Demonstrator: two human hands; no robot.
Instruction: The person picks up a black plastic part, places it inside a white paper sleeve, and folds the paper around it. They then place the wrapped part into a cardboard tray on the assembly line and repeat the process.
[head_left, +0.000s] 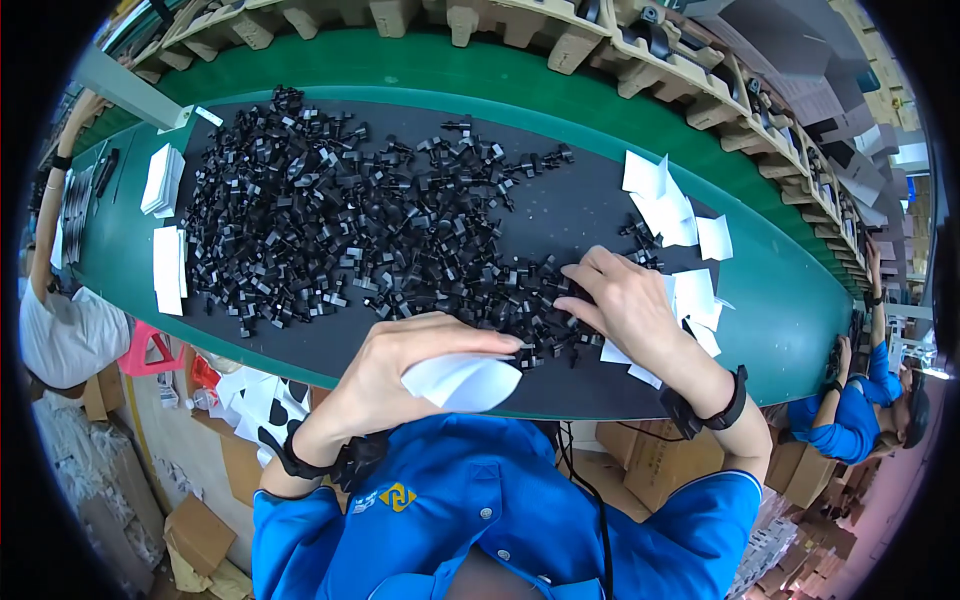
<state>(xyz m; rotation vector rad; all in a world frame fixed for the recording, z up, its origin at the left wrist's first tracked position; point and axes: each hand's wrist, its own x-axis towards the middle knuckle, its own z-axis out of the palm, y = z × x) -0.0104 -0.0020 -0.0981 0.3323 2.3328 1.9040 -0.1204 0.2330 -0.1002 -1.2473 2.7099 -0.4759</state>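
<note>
My left hand (385, 365) is closed around a white paper pouch (462, 382), whose mouth is bulged apart near the belt's close edge. A large heap of small black plastic parts with knob-like ends (300, 200) spreads over a dark mat. At the heap's right end, my right hand (625, 300) hovers low, its thumb and forefinger apart and curled toward the parts. Black parts show behind the fingertips, with none plainly gripped. Several white paper pouches (695, 297) lie just right of that hand, some partly covered by it.
More white pouches (660, 200) lie at the mat's far right. White paper stacks (168, 270) sit at its left. A green belt (790, 330) runs beneath, with cardboard trays (560, 40) along the far side. Other people (850, 400) work at both ends.
</note>
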